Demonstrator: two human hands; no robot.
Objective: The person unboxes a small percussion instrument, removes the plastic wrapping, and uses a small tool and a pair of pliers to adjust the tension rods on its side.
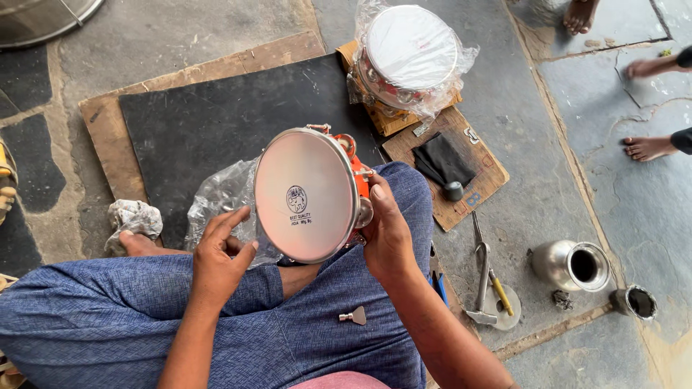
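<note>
A small red tambourine (306, 193) with a pale round skin and metal jingles stands tilted above my lap. My right hand (386, 234) grips its right rim, thumb along the metal hoop. My left hand (220, 256) touches the lower left rim with fingers spread, beside a crumpled clear plastic bag (220, 198). A small metal tuning key (355, 315) lies on my blue trouser leg.
A black mat on a wooden board (202, 122) lies ahead. A stack of bagged tambourines (407, 57) sits at the back. A hammer (481, 277), screwdrivers, a steel pot (573, 265), a small cup (638, 301) and a black cloth (441, 160) are at right. Other people's bare feet (649, 148) are at far right.
</note>
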